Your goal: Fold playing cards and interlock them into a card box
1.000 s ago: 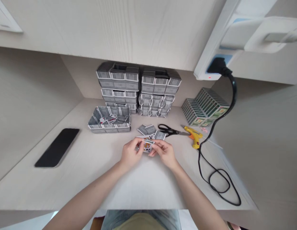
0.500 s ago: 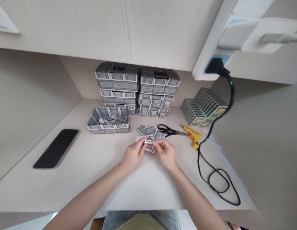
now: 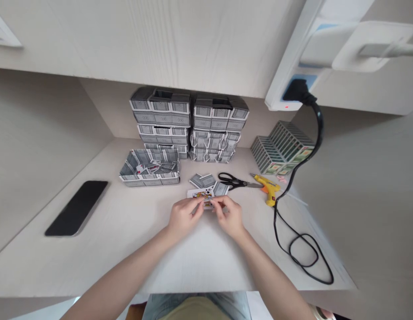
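My left hand (image 3: pixel 184 216) and my right hand (image 3: pixel 229 215) pinch a small, narrow piece of card (image 3: pixel 207 200) between them, one at each end. Under it, a face-up queen card (image 3: pixel 200 192) lies on the desk, partly hidden by my fingers. Grey-backed cards (image 3: pixel 221 188) lie just beyond my right hand, and two more grey-backed cards (image 3: pixel 206 180) sit farther back. Black-handled scissors (image 3: pixel 233 180) rest to the right of these, their blades towards a yellow glue gun (image 3: pixel 268 186).
An open box of cards (image 3: pixel 149 180) holds loose card pieces. Stacked card boxes (image 3: pixel 164 118) stand behind it. A phone (image 3: pixel 78 208) lies left; green-and-white stacks (image 3: pixel 283 146) and a looping black cable (image 3: pixel 303 266) are right. A power strip (image 3: pixel 276 95) hangs overhead.
Both hands have tilted the small piece, so less of its surface shows. My fingertips have moved slightly down, and more of the queen card is visible.
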### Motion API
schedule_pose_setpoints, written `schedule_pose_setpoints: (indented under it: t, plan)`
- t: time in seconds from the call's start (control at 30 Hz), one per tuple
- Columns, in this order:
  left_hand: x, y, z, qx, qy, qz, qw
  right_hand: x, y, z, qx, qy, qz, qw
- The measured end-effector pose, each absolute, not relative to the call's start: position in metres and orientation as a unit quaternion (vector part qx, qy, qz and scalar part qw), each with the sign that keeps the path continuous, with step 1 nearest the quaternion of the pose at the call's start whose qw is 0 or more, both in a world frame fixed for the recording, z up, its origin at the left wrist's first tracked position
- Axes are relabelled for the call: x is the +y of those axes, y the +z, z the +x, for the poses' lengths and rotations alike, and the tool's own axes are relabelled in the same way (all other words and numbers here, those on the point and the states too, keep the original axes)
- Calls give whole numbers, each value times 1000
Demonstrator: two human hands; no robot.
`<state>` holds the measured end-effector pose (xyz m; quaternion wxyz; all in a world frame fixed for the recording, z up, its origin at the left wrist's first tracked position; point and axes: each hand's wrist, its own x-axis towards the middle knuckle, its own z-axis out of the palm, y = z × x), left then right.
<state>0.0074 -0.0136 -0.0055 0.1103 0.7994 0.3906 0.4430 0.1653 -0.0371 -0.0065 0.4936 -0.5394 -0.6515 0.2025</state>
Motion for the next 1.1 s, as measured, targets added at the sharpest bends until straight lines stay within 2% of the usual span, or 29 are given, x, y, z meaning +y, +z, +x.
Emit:
schedule_pose_setpoints:
  t: [0.33, 0.87, 1.1]
  plan:
    - [-15, -5, 6, 372, 438, 813, 96, -33, -12, 167, -575, 291, -545, 536]
    - [-18, -8, 10, 437, 419, 772, 195, -35, -8, 167, -632, 249, -531, 507]
    - [-18, -8, 12, 452, 400, 744, 287, -38, -6, 166, -632, 277, -503, 521]
